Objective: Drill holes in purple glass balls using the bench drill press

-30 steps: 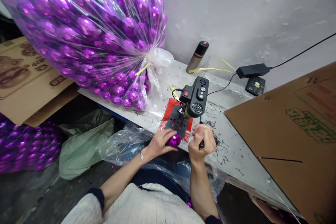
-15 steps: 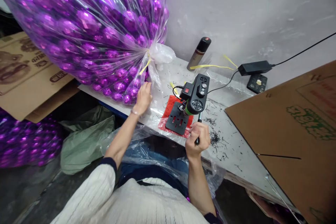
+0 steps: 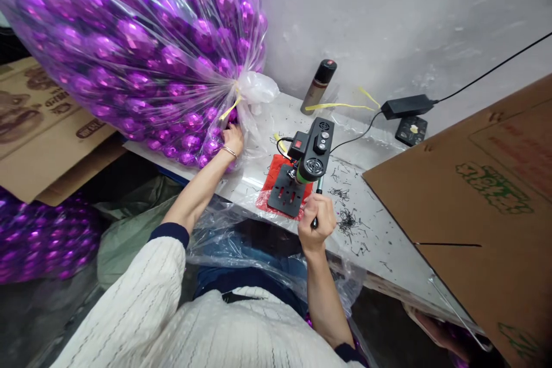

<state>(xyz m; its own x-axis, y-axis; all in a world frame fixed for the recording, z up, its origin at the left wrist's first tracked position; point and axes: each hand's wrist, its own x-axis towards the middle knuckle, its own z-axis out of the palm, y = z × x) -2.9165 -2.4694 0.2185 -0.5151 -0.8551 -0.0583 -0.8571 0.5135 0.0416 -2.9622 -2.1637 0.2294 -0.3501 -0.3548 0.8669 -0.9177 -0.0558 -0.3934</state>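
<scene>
My left hand [image 3: 233,139] reaches to the lower right side of a large clear plastic bag [image 3: 257,87] full of shiny purple faceted balls [image 3: 190,141]. Its fingertips are lost among the plastic and the balls, so what they hold cannot be made out. My right hand [image 3: 318,219] is closed around the black handle [image 3: 314,222] of a thin metal rod [image 3: 319,185]. That rod rises beside a small black device [image 3: 316,149] with round vents and knobs. The device's slotted base plate [image 3: 285,194] rests on a red sheet [image 3: 268,187]; whether the rod joins the device is hidden.
Short black bits [image 3: 347,219] litter the white table [image 3: 366,267]. Behind the device stand a spray can [image 3: 318,87] and a black power adapter [image 3: 407,106] with its cord. A cardboard box [image 3: 478,201] blocks the right side; flattened cardboard [image 3: 38,126] lies left.
My left hand has pushed up and further into the side of the bag, its fingers now partly covered. My right hand keeps its grip on the black handle. The whole view has shifted slightly.
</scene>
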